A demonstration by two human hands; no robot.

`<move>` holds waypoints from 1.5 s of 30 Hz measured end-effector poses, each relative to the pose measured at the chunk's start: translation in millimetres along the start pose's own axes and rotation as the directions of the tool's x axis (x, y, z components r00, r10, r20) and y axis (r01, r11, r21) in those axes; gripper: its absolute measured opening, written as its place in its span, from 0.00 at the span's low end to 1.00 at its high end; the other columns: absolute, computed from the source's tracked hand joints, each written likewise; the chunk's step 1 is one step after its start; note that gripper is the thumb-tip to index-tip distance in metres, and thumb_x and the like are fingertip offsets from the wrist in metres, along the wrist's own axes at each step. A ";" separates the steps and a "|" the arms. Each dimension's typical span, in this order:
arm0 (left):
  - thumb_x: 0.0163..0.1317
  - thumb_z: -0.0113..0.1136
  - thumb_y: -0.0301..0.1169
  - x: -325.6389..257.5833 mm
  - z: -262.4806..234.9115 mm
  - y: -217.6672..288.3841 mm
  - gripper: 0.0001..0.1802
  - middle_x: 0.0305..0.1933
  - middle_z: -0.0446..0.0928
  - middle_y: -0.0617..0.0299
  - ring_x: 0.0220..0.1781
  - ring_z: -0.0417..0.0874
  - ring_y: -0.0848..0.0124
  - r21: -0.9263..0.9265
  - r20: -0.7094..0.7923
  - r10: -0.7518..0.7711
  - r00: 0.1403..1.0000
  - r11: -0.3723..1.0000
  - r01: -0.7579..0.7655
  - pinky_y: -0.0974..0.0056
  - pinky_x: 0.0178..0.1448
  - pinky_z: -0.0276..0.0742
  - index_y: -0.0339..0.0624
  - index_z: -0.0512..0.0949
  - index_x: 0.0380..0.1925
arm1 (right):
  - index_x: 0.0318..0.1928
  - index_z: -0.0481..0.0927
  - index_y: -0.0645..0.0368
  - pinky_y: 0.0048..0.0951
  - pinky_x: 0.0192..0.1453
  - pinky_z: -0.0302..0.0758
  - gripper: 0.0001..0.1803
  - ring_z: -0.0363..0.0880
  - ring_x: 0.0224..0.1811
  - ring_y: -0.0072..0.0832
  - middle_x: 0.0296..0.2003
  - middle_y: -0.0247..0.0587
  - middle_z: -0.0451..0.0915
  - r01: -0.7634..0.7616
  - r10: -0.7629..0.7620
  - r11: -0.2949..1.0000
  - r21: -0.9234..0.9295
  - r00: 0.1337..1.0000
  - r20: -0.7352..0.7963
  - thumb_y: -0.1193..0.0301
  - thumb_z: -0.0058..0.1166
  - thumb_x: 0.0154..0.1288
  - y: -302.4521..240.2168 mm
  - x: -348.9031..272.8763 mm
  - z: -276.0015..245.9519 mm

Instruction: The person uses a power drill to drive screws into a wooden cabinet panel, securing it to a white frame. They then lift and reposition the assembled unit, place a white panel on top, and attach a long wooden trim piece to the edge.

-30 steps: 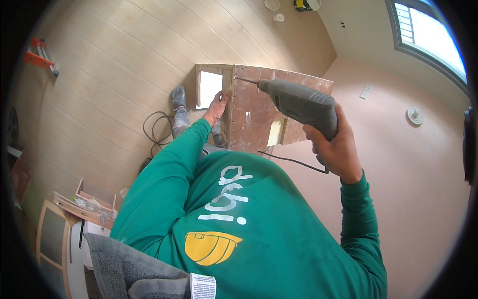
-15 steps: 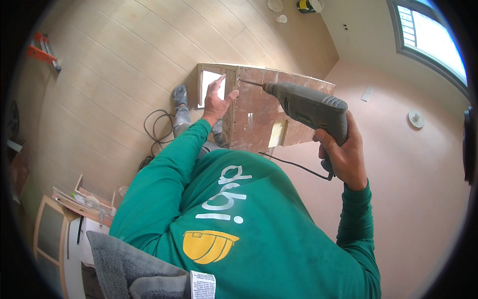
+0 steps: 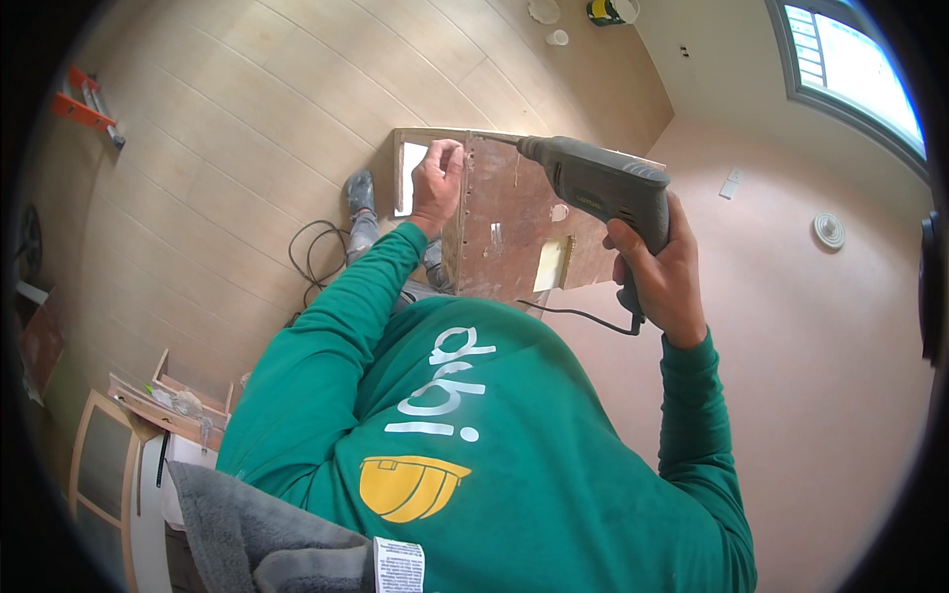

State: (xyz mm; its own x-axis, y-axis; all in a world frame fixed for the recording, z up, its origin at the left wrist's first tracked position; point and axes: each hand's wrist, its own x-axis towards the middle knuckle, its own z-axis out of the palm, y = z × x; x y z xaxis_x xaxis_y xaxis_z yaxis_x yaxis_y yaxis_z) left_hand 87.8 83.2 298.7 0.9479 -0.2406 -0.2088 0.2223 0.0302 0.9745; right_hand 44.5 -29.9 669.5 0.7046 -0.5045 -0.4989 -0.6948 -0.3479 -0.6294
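My right hand (image 3: 664,267) is wrapped around the handle of a dark grey corded power drill (image 3: 605,180), held level with its thin bit pointing left. The bit's end lies along the far edge of a reddish-brown wooden box or cabinet (image 3: 504,203), near its corner. Whether the tip touches the wood I cannot tell. Beside that corner, close to the bit, my left hand (image 3: 437,188) is closed, its fingers curled at the box's left edge. Whatever is between those fingers is hidden. Several small holes run down the panel near that edge.
A black cord (image 3: 314,252) lies coiled on the plank floor (image 3: 247,119) by my foot. An orange ladder part (image 3: 84,109) is far left. A yellow-and-black bucket (image 3: 605,12) stands at the back. Wooden pieces (image 3: 168,405) and a grey towel (image 3: 237,524) are at lower left.
My right hand has brought the drill left and slightly away from me, its bit now at the box's far edge. My left hand's fingers, spread before, have curled closed near the corner.
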 end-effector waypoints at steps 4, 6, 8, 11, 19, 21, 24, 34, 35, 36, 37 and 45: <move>0.76 0.55 0.34 -0.6 -5.2 -23.6 0.11 0.31 0.83 0.61 0.32 0.82 0.73 -0.080 0.012 -0.155 0.988 0.985 0.155 0.66 0.42 0.80 0.39 0.80 0.44 | 0.69 0.68 0.64 0.23 0.25 0.74 0.31 0.75 0.23 0.19 0.37 0.38 0.81 -0.006 0.006 1.000 -0.008 1.000 0.001 0.72 0.65 0.71 4.5 1.0 0.6; 0.77 0.53 0.35 -0.3 -8.6 -28.6 0.12 0.31 0.82 0.62 0.32 0.81 0.74 -0.092 0.064 -0.225 0.972 0.969 0.230 0.66 0.41 0.79 0.39 0.80 0.44 | 0.70 0.68 0.63 0.24 0.25 0.75 0.31 0.75 0.23 0.19 0.37 0.38 0.81 -0.018 0.018 1.000 -0.019 1.000 0.005 0.72 0.65 0.71 4.0 1.5 -0.3; 0.77 0.52 0.37 0.7 -9.2 -30.8 0.13 0.31 0.81 0.62 0.32 0.80 0.73 -0.107 0.111 -0.288 0.951 0.948 0.299 0.65 0.41 0.79 0.39 0.80 0.44 | 0.70 0.68 0.63 0.24 0.25 0.75 0.31 0.76 0.24 0.19 0.38 0.38 0.81 -0.026 0.026 0.999 -0.026 1.000 0.010 0.71 0.66 0.71 3.4 1.0 -0.4; 0.77 0.54 0.40 3.6 -3.5 -25.6 0.15 0.29 0.80 0.62 0.31 0.80 0.72 0.046 0.064 -0.226 0.972 0.974 0.223 0.62 0.40 0.79 0.39 0.80 0.44 | 0.70 0.68 0.62 0.25 0.26 0.76 0.32 0.76 0.24 0.19 0.39 0.40 0.82 -0.015 0.015 0.999 -0.038 1.000 0.006 0.71 0.66 0.71 4.8 -1.0 1.1; 0.69 0.65 0.50 4.7 2.3 -11.0 0.27 0.29 0.80 0.60 0.32 0.82 0.66 0.151 0.174 -0.282 0.943 0.954 0.258 0.57 0.41 0.80 0.37 0.76 0.55 | 0.70 0.69 0.62 0.26 0.27 0.77 0.33 0.79 0.27 0.22 0.43 0.43 0.83 0.008 -0.009 0.994 -0.110 1.000 -0.007 0.70 0.67 0.70 4.4 -4.6 6.2; 0.68 0.66 0.50 5.4 2.1 -8.7 0.29 0.28 0.79 0.60 0.32 0.82 0.64 0.191 0.181 -0.281 0.942 0.950 0.247 0.56 0.41 0.80 0.37 0.76 0.56 | 0.70 0.69 0.62 0.26 0.27 0.77 0.32 0.79 0.27 0.22 0.42 0.43 0.83 0.016 -0.017 0.993 -0.114 1.000 -0.007 0.71 0.67 0.70 4.6 -4.5 5.9; 0.67 0.67 0.49 5.7 0.8 -6.9 0.29 0.28 0.78 0.59 0.32 0.82 0.63 0.223 0.178 -0.272 0.946 0.947 0.230 0.56 0.41 0.79 0.36 0.76 0.56 | 0.69 0.68 0.63 0.25 0.26 0.76 0.31 0.78 0.26 0.21 0.38 0.41 0.82 0.013 -0.014 0.998 -0.069 1.000 -0.003 0.71 0.66 0.71 5.5 -3.4 5.5; 0.67 0.68 0.46 4.7 2.5 -3.2 0.28 0.27 0.79 0.58 0.31 0.83 0.60 0.266 0.159 -0.272 0.949 0.938 0.224 0.54 0.40 0.80 0.38 0.74 0.58 | 0.66 0.69 0.64 0.24 0.24 0.75 0.27 0.76 0.22 0.19 0.33 0.38 0.80 -0.040 0.041 0.999 -0.028 0.998 0.042 0.71 0.64 0.72 -7.6 15.6 -7.7; 0.67 0.68 0.46 5.0 2.5 -2.0 0.28 0.27 0.79 0.59 0.31 0.83 0.60 0.272 0.154 -0.268 0.951 0.937 0.220 0.53 0.40 0.80 0.38 0.74 0.58 | 0.66 0.69 0.64 0.24 0.24 0.75 0.27 0.76 0.22 0.19 0.33 0.38 0.80 -0.030 0.032 0.999 -0.042 0.998 0.045 0.71 0.64 0.72 -10.5 16.3 -6.3; 0.67 0.68 0.45 4.4 3.0 -2.9 0.28 0.26 0.79 0.59 0.30 0.83 0.60 0.268 0.138 -0.243 0.960 0.942 0.200 0.54 0.39 0.80 0.39 0.74 0.58 | 0.67 0.69 0.64 0.25 0.24 0.75 0.28 0.76 0.22 0.20 0.34 0.39 0.80 -0.025 0.028 0.998 -0.064 0.999 0.037 0.71 0.64 0.72 -13.7 15.5 -3.9; 0.67 0.68 0.45 3.8 3.6 -3.7 0.28 0.25 0.78 0.60 0.29 0.83 0.61 0.264 0.122 -0.218 0.968 0.948 0.180 0.54 0.39 0.80 0.40 0.74 0.59 | 0.67 0.69 0.64 0.25 0.25 0.75 0.28 0.76 0.22 0.20 0.34 0.39 0.81 -0.021 0.023 0.996 -0.086 0.999 0.028 0.71 0.64 0.72 -17.1 13.8 -0.8; 0.69 0.68 0.38 30.1 -1.8 0.6 0.22 0.29 0.79 0.59 0.30 0.81 0.67 0.296 0.243 0.016 0.970 0.951 -0.090 0.59 0.39 0.80 0.53 0.81 0.63 | 0.68 0.69 0.65 0.25 0.26 0.75 0.30 0.76 0.23 0.19 0.35 0.40 0.81 -0.025 0.028 0.995 -0.094 0.999 0.020 0.71 0.64 0.71 -39.8 4.9 -8.4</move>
State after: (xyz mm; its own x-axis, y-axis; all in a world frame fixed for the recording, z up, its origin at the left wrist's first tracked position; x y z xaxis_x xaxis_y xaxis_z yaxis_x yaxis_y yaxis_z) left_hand 116.9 77.8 292.8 0.8678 -0.4681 -0.1665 0.0587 -0.2363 0.9699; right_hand 74.3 -25.1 697.1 0.6881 -0.4976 -0.5282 -0.7230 -0.4074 -0.5580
